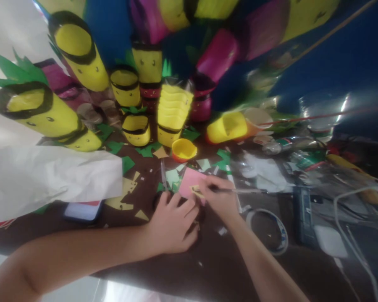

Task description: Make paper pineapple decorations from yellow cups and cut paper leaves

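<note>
Between the fingertips of my right hand is a thin pen-like stick, its shaft pointing right. Its tip is hidden by the fingers, over a small yellow paper piece on a pink paper pad. My left hand rests beside the pad's lower left edge, fingers bent and apart; I see nothing held in it. Scissors lie just beyond it, blades pointing away, with the dark handle partly behind its fingers. Pale green paper scraps lie next to the pad.
Yellow pineapple-faced cups and a stack stand behind. A small yellow cup sits closer. On the left are white paper and a phone; on the right, a tape roll, a dark device and cables.
</note>
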{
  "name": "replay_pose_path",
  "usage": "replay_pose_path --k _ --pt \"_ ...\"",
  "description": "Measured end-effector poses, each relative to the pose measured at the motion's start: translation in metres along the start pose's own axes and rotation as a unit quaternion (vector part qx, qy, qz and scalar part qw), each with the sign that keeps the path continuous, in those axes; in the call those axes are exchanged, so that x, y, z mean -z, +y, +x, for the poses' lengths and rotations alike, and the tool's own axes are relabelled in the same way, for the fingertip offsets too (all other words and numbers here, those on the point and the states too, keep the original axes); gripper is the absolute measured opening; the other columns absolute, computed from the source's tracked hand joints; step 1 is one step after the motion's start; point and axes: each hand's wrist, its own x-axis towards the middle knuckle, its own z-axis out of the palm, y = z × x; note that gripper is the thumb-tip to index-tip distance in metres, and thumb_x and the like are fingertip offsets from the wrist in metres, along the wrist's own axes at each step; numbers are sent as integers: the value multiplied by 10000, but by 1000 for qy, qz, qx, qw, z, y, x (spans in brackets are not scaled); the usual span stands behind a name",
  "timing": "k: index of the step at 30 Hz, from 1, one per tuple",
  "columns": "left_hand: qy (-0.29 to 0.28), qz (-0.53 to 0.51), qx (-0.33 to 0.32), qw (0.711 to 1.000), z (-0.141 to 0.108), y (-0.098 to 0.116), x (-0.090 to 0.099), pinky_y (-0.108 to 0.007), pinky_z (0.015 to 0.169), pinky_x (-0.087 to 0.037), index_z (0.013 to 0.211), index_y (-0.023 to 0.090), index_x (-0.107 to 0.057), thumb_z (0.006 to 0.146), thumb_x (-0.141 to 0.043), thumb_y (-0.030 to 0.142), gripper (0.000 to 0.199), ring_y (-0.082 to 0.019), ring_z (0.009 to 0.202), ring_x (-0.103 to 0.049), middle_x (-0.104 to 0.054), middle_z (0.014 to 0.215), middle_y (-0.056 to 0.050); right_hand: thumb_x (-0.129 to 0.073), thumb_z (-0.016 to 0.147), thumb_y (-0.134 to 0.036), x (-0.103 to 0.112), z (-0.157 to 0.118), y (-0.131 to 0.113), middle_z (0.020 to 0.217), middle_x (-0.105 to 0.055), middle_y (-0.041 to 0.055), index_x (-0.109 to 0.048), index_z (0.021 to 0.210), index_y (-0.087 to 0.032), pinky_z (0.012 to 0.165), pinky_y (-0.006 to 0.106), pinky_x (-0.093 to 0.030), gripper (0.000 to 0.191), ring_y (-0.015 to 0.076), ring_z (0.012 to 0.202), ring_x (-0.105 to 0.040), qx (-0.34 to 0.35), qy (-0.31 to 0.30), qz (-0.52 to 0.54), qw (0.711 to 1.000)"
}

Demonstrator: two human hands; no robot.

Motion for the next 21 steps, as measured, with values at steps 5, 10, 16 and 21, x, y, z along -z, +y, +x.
replay_pose_path --k 5,10,16,21 --pt "0 6 -1 1000 0 0 1 -398 708 -306 1139 206 -526 820 -380 417 409 -237 890 -451 -483 1217 -73 -524 735 -257 0 1 0 402 -356 -49 -366 423 -172 423 192 -296 359 70 424 -347 8 1 -6 1000" --pt "2 7 -1 1000 0 0 0 -399 708 -302 1135 203 -525 822 -374 424 413 -236 882 -451 -482 1223 -72 -520 738 -266 0 1 -1 409 -352 -49 -367 429 -174 422 194 -293 357 72 428 -344 14 9 -8 1000" --pt "0 -6 -1 1000 0 0 1 -404 709 -297 1135 193 -524 834 -354 400 403 -237 894 -441 -484 1225 -72 -513 737 -259 0 1 -2 416 -349 -47 -366 427 -174 427 195 -299 353 74 436 -345 6 9 -9 1000" --pt "3 -3 -2 1000 0 0 1 -400 703 -304 1150 195 -517 828 -365 404 413 -233 887 -444 -485 1219 -71 -512 738 -265 0 1 -1 419 -324 -51 -349 430 -177 422 197 -287 359 73 436 -326 9 7 -3 1000"
